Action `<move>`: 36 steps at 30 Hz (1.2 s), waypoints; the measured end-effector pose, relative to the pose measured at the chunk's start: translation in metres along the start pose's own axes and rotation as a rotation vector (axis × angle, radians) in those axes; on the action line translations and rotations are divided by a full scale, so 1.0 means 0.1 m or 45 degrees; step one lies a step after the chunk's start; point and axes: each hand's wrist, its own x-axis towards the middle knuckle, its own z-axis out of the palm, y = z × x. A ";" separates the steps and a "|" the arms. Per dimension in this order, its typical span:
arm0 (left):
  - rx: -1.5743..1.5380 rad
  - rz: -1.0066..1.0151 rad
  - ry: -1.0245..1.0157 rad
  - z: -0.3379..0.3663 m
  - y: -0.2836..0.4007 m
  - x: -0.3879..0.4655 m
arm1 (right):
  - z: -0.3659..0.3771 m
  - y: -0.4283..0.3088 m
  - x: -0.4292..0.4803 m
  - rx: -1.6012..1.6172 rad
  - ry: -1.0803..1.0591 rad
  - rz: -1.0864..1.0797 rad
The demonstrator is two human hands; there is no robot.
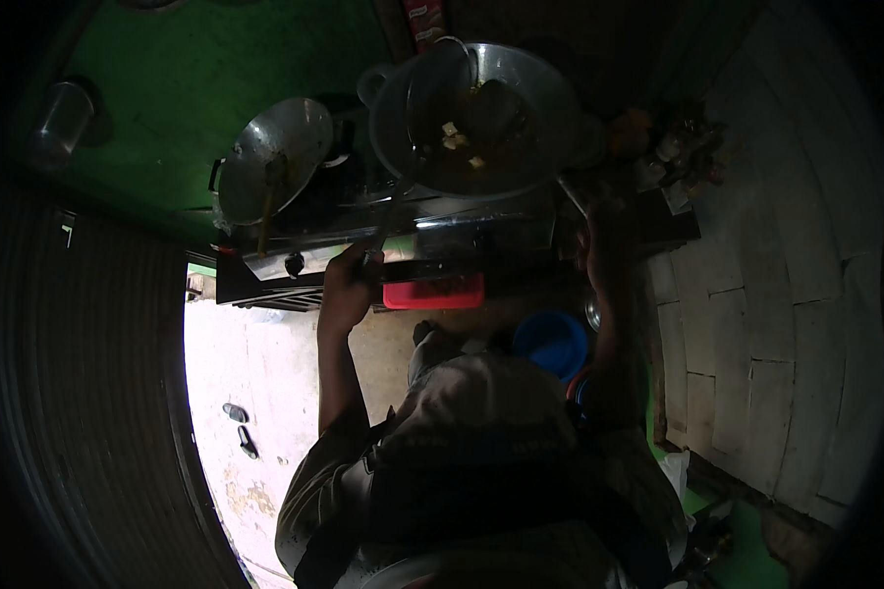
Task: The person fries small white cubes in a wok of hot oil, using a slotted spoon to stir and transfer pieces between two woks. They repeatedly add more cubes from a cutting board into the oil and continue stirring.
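Note:
A large metal wok (390,162) sits on the stove before me, with several pale cubes (451,137) in dark liquid. My left hand (346,287) is closed around the handle of a long utensil (392,213), which reaches up to the wok's left rim. A thin wire loop (453,43) shows above the far rim; whether it belongs to that utensil is unclear. In deep shadow at the right, my right hand (595,239) grips a thin metal handle (573,195) beside the near right rim. A dark, blade-like shape (493,103) lies inside the wok.
A smaller wok (295,132) with a wooden-handled utensil (267,217) stands on the left. Beyond it is a metal cup (65,118). A red plastic tray (435,293) is below the stove front; a blue basin (551,344) is lower right. Slippers (234,412) lie on the bright floor.

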 end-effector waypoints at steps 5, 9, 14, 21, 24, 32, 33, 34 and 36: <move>0.020 0.164 0.169 -0.02 -0.08 0.04 | 0.03 0.54 0.41 -0.754 0.246 -0.496; 0.119 0.184 0.191 -0.09 -0.15 0.14 | 0.01 0.63 0.58 -0.383 0.167 -0.349; -0.022 0.117 0.202 -0.04 -0.22 0.23 | 0.15 0.32 0.66 -0.327 0.004 0.006; 0.031 0.108 0.122 0.11 -0.21 0.22 | 0.24 -0.21 0.40 0.587 0.001 0.254; -0.017 0.050 0.082 0.14 -0.17 0.13 | 0.18 -0.36 0.25 0.633 -0.016 0.284; -0.125 -0.026 0.033 0.12 -0.10 -0.12 | 0.17 -0.37 -0.07 0.622 -0.033 0.256; -0.078 -0.001 0.018 0.11 -0.09 -0.13 | 0.15 -0.38 -0.11 0.592 -0.025 0.274; -0.026 0.005 -0.003 0.09 -0.08 -0.15 | 0.14 -0.39 -0.13 0.576 -0.019 0.288; 0.027 0.015 -0.027 0.07 -0.05 -0.18 | 0.10 -0.42 -0.21 0.523 -0.035 0.266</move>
